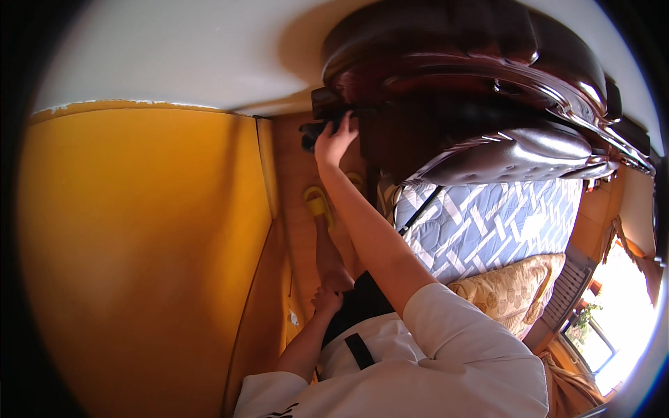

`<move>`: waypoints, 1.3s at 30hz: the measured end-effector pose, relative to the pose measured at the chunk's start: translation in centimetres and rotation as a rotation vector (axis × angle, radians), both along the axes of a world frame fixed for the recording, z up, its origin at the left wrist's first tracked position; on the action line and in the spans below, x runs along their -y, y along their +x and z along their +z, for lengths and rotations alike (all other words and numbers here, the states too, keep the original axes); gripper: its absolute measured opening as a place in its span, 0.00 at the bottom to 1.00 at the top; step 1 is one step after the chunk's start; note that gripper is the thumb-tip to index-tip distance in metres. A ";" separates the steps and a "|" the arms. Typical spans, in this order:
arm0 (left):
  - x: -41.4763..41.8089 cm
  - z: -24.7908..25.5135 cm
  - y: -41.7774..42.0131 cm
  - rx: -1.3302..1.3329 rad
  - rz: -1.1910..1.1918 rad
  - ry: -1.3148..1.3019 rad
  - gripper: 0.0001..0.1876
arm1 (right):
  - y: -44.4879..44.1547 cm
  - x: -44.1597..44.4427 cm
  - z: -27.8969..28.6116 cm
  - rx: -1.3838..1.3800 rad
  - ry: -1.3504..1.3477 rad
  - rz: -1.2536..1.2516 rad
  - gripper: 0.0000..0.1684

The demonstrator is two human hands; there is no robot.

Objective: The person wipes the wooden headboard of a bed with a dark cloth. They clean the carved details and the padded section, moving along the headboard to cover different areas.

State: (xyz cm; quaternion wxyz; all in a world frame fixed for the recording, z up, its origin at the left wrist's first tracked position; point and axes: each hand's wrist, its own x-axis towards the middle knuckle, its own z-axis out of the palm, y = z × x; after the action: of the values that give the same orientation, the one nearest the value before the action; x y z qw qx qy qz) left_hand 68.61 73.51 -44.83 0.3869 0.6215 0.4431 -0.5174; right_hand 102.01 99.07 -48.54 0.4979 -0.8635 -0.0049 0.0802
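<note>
My right hand [335,140] reaches out beside the low end of a dark brown glossy headboard [465,47], its thumb and fingers partly spread. A black object [309,137], perhaps cloth, lies against or behind this hand; whether the fingers grip it is hidden. Near my bent knee, my left hand [327,300] rests with its fingers curled, close to my black shorts [366,300]. What lies inside its fingers cannot be seen. One foot wears a yellow slipper [317,204] on the wood-look floor [292,167]. A second yellow slipper [355,180] shows partly behind my right forearm.
A large yellow-orange panel [146,209] stands at the left. To the right is a bed with a blue-and-white patterned mattress [486,219], a black strap [422,209] and beige patterned bedding [512,287]. Beyond are a radiator [567,287] and a bright window [622,313].
</note>
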 end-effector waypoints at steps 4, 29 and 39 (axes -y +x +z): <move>0.1 -0.5 -0.3 -0.013 -0.006 -0.001 0.32 | 0.6 3.6 -1.1 -0.006 -0.006 0.317 0.36; -0.6 -0.3 -1.2 0.022 -0.103 -0.009 0.28 | 8.2 8.1 0.4 0.130 -0.036 0.085 0.35; -1.2 0.2 0.2 -0.006 -0.129 -0.065 0.29 | 10.0 10.1 0.8 0.010 0.171 0.191 0.34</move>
State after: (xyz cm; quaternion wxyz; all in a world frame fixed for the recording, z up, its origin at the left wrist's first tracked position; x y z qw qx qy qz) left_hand 68.80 74.67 -44.61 0.3713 0.6345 0.3861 -0.5572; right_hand 112.05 88.94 -47.72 0.5597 -0.8139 -0.0964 0.1224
